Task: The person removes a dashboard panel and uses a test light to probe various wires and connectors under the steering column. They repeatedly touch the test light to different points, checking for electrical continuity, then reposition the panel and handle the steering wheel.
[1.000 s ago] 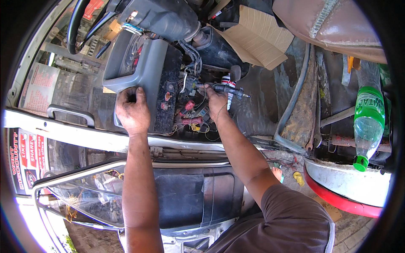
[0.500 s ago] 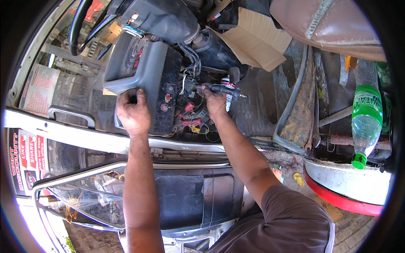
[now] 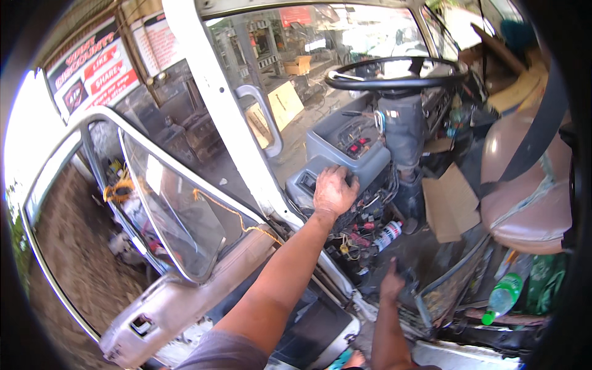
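Observation:
My left hand (image 3: 336, 192) grips the near edge of a grey plastic dashboard panel (image 3: 364, 168), its fingers bent over the top. Red switches (image 3: 357, 148) show in the panel's recess. Beneath the panel hang loose wires and connectors (image 3: 353, 242), beside a white, red and dark can (image 3: 388, 235). Lower down, my right hand (image 3: 391, 285) is over the dark cab floor (image 3: 425, 262). One digit points up and the others are curled. Shade hides whatever it holds.
A black steering wheel (image 3: 394, 81) stands beyond the panel. Flattened cardboard (image 3: 451, 203) lies near the brown seat (image 3: 524, 179). A green-labelled bottle (image 3: 505, 295) lies below the seat. The open door (image 3: 185, 290) is at left, with orange string (image 3: 231, 213) across it.
The view has swung up and turned, showing the windscreen and more of the door. My right hand has drawn back from the wires; the dark tool it held no longer shows clearly. My left stays on the panel.

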Tool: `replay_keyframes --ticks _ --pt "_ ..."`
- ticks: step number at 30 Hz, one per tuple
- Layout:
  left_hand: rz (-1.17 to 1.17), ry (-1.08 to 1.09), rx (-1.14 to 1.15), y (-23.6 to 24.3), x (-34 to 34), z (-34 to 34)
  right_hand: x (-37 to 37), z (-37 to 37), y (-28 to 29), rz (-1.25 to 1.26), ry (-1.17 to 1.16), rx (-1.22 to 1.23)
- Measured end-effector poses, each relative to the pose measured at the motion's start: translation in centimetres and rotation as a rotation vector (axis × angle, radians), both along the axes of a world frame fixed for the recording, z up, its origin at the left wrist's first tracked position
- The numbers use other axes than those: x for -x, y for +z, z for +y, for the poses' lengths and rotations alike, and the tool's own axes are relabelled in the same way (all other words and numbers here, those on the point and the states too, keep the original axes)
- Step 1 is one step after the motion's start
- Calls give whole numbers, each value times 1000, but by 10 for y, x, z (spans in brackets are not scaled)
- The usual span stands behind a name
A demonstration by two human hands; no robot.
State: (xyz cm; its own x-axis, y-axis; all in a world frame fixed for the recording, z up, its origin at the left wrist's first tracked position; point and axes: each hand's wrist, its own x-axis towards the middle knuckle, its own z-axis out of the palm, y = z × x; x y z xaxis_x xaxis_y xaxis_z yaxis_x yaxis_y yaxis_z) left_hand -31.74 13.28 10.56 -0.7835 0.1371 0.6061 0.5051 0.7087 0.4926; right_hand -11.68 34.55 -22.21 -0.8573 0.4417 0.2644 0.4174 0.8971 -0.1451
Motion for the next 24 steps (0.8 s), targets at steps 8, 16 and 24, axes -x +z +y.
replay_keyframes --ticks 8,16,24 --pt "-301 -231 150 29 -6 -20 -157 -10 33 -122 523 316" --pt "-203 -763 392 201 -103 44 -200 8 94 -374 562 505" --pt "-93 -671 290 254 -185 -18 -142 10 105 -454 355 929"
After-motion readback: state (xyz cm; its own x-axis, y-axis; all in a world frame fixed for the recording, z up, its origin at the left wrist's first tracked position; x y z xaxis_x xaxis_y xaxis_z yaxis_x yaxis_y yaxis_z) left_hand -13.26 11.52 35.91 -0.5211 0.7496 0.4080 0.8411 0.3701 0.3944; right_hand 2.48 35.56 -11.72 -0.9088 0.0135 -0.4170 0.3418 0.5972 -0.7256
